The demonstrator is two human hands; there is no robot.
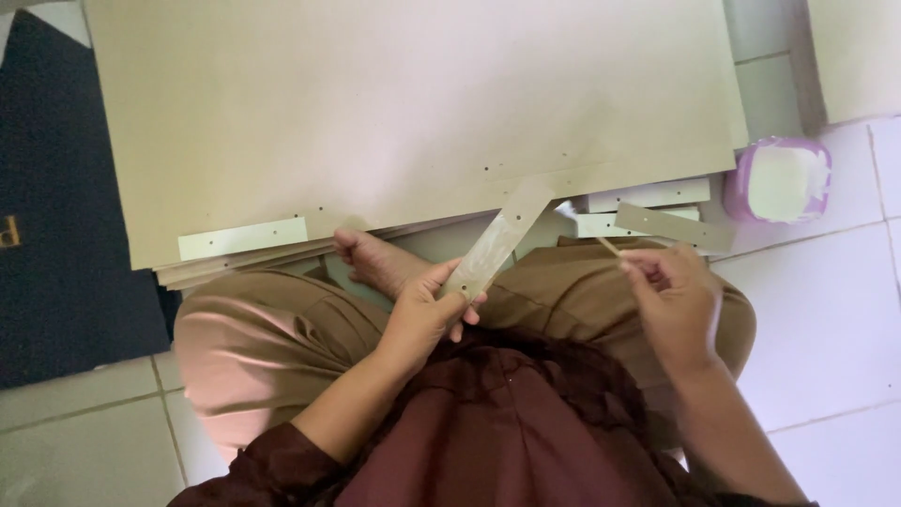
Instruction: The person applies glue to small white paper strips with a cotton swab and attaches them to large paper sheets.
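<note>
One strip (495,242), one stick (610,247), two hands

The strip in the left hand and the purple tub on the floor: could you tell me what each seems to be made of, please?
Strip, held by the left hand: probably thin card, matt beige like the big sheets, with a glossy wet-looking coat. Purple tub: looks like translucent plastic, smooth and shiny, holding white paste.

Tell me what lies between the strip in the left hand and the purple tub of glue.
In the head view, loose cardboard strips lie on the floor between the held strip and the purple tub.
</note>
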